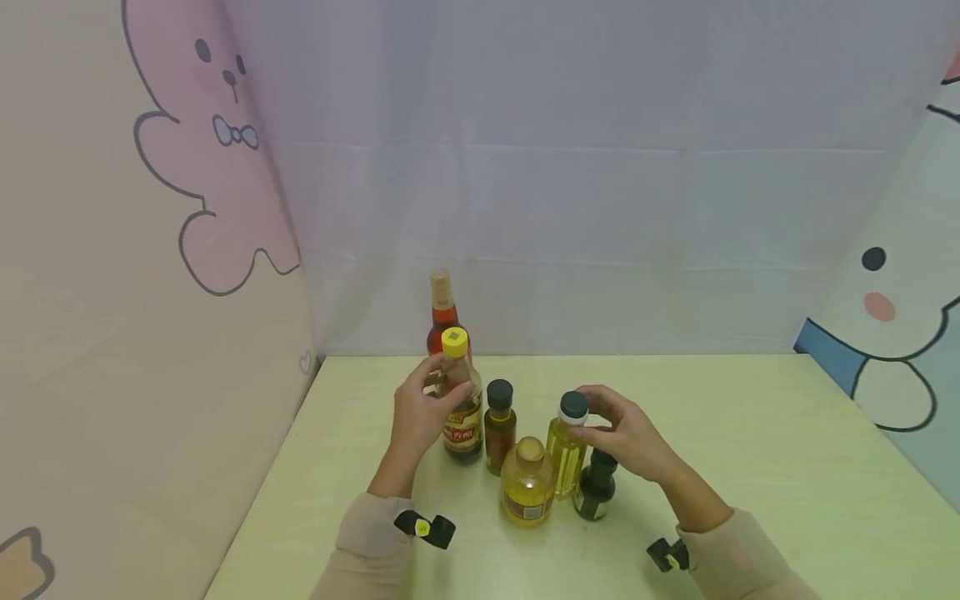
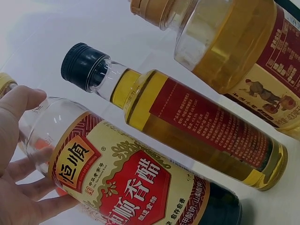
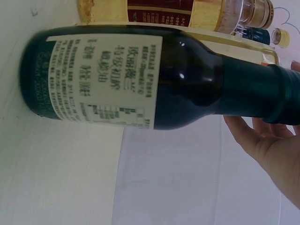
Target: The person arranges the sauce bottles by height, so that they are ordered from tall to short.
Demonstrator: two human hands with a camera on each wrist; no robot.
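Note:
My left hand (image 1: 420,410) grips the neck of a yellow-capped vinegar bottle (image 1: 462,432), thumb on the near side; its cream and red label (image 2: 126,173) faces the left wrist view. With thumb and fingers my right hand (image 1: 633,437) holds a dark-capped bottle of yellow oil (image 1: 564,457) just under its cap. A dark green bottle (image 3: 103,79) stands right in front of that oil bottle and hides much of it in the right wrist view. Between the hands are a slim oil bottle (image 1: 500,437) with a black cap and a rounded oil bottle (image 1: 527,487) with a tan cap.
A tall red bottle (image 1: 442,321) with a pale cap stands behind the vinegar bottle. All the bottles are on a pale table (image 1: 720,417). A plain curtain (image 1: 562,208) hangs along its back edge, with cartoon-printed cloth at both sides.

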